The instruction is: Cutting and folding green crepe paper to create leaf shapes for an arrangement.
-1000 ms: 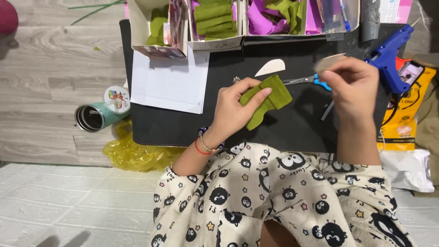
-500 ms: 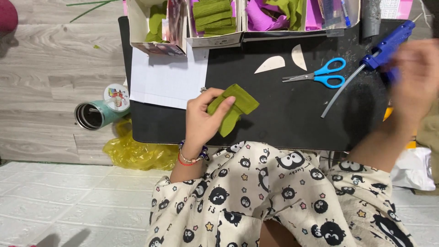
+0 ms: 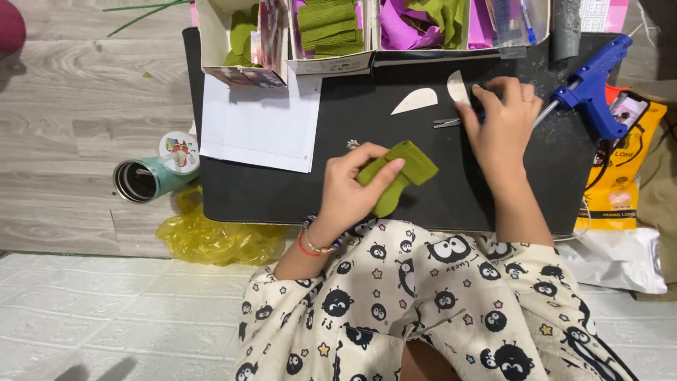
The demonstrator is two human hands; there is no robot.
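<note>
My left hand pinches a folded piece of green crepe paper against the black board on my lap. My right hand lies flat over the handles of the scissors; only the blades stick out to its left. Its thumb and fingertips touch a white petal-shaped cutout. A second white cutout lies just to the left, apart from both hands.
A white sheet covers the board's left part. Open boxes of green and purple crepe paper line the far edge. A blue glue gun lies at the right. A teal tin, yellow bag and yellow package sit around the board.
My right hand put down the scissors, swung out towards the glue gun, then came back over the scissors and cutout. My left hand shifted left and back with the green paper.
</note>
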